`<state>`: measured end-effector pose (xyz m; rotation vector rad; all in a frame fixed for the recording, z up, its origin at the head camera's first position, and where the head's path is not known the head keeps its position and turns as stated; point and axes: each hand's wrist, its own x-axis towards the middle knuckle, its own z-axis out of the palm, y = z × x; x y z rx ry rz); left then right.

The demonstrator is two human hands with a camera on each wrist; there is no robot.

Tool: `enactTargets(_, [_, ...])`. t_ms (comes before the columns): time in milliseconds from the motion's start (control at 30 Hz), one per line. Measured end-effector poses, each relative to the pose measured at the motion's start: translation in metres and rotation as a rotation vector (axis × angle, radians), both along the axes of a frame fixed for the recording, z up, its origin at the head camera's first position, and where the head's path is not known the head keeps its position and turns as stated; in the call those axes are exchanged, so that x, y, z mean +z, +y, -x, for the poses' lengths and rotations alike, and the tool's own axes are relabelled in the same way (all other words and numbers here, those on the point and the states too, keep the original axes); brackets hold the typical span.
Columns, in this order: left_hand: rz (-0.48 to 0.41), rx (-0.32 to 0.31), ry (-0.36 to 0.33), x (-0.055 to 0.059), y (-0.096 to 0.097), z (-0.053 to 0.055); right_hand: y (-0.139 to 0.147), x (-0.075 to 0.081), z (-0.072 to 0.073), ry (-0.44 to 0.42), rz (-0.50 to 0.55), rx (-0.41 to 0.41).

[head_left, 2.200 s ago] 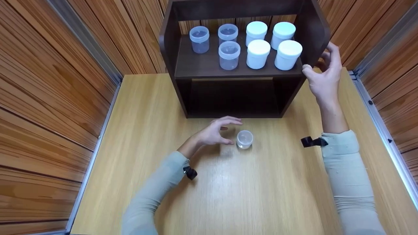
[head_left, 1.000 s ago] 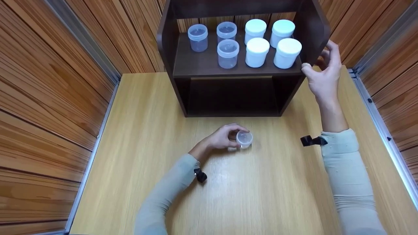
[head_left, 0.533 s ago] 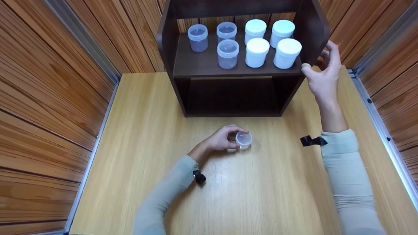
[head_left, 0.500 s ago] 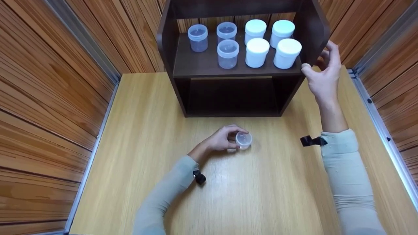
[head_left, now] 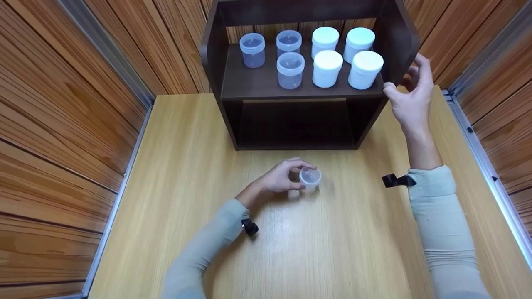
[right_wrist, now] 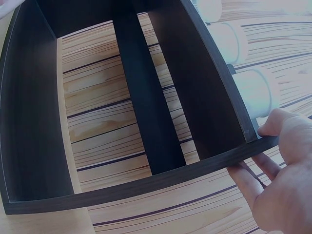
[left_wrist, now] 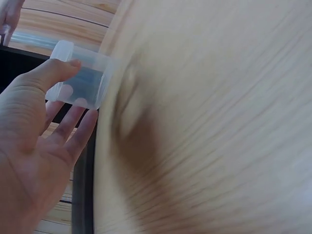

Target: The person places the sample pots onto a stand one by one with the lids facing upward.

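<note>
My left hand (head_left: 279, 177) pinches a small translucent plastic jar (head_left: 311, 177) from its left side, low in front of the shelf unit. In the left wrist view the thumb lies along one side of the jar (left_wrist: 90, 83) and fingertips touch the other. Its upright body shows through as see-through, with a wider rim on top. My right hand (head_left: 413, 101) grips the right side panel of the dark brown two-tier shelf (head_left: 249, 85), thumb on the front edge. The right wrist view shows fingers wrapping behind that panel (right_wrist: 146, 189).
On the upper tier stand several white lidded jars (head_left: 326, 74) at the right and three translucent jars (head_left: 290, 77) at the left and middle. The lower tier (head_left: 297, 124) is a dark open compartment. Wood-grain walls (head_left: 62, 124) enclose the light wooden table (head_left: 316, 249).
My left hand has moved right from beside the jar and taken hold of it. In the last half second it has barely moved. My right hand has kept its hold on the shelf.
</note>
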<state>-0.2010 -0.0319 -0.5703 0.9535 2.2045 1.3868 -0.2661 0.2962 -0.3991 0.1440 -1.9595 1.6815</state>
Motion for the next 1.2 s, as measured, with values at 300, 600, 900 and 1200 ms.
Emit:
enactTargets(300, [-0.049, 0.021, -0.025, 0.021, -0.007, -0.008, 0.000, 0.000, -0.001, -0.008, -0.006, -0.010])
enactTargets(600, [-0.034, 0.043, 0.042, 0.037, -0.016, -0.015, -0.010, 0.011, -0.012, 0.016, 0.011, -0.001])
enactTargets(900, [-0.051, 0.057, 0.118, 0.056, -0.027, -0.015, -0.005, 0.005, -0.004, 0.015, 0.007, -0.002])
enactTargets(1200, [-0.091, 0.072, 0.172, 0.074, -0.042, -0.013, 0.000, 0.001, -0.001, 0.010, -0.008, -0.006])
